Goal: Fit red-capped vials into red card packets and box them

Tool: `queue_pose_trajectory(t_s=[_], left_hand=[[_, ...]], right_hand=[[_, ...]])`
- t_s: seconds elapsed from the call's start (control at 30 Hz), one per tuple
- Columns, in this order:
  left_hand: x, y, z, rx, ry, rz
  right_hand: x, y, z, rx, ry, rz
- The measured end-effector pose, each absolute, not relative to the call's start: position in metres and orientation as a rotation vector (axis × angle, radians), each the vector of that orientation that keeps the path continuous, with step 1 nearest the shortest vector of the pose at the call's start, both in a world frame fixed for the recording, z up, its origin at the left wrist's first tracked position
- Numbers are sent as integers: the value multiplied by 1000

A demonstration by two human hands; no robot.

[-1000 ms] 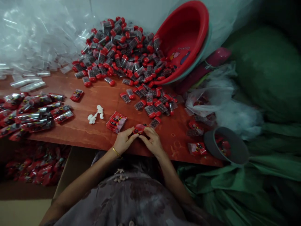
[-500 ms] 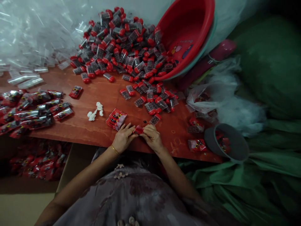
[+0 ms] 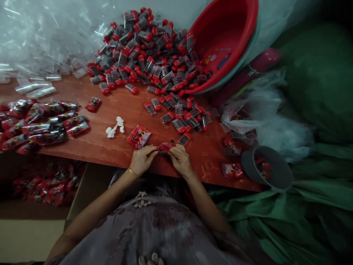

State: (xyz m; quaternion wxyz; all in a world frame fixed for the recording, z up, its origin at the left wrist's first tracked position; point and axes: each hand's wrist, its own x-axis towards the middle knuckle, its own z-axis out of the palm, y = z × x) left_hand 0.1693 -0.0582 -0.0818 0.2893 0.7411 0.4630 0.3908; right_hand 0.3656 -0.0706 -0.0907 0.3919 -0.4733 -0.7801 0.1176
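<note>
Between my two hands, at the table's front edge, is a small red printed plastic wrapper (image 3: 164, 147). My left hand (image 3: 142, 160) pinches its left end, and my right hand (image 3: 180, 160) grips its right end. Whether anything is inside the wrapper I cannot tell. Just beyond my left hand lies a flat stack of red printed wrappers (image 3: 139, 136). A small clear container with a red cap (image 3: 184, 138) lies right behind my right hand, with a small dark round bit (image 3: 172, 141) beside it.
A large heap of red-capped containers (image 3: 143, 51) spills from a tilted red basin (image 3: 242, 33). Wrapped packets (image 3: 41, 125) pile up at the left, above a box of red packets (image 3: 52, 186). A grey bowl (image 3: 248, 165) stands at the right; crumpled white tissue (image 3: 111, 131) lies left of centre.
My hands have moved slightly apart, and the red wrapper between them now shows stretched out wider. The whole view has shifted slightly.
</note>
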Motion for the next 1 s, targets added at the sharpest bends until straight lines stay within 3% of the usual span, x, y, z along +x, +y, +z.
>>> queue_pose_trajectory(t_s=[0.57,1.0], left_hand=[[178,-56,-89,2029,1102,842],[182,-58,-89,2233,1263,739]], right_hand=[[349,-77,-83,-1276,-2038,192],[345,-71,-75,-1217,-1958,443]])
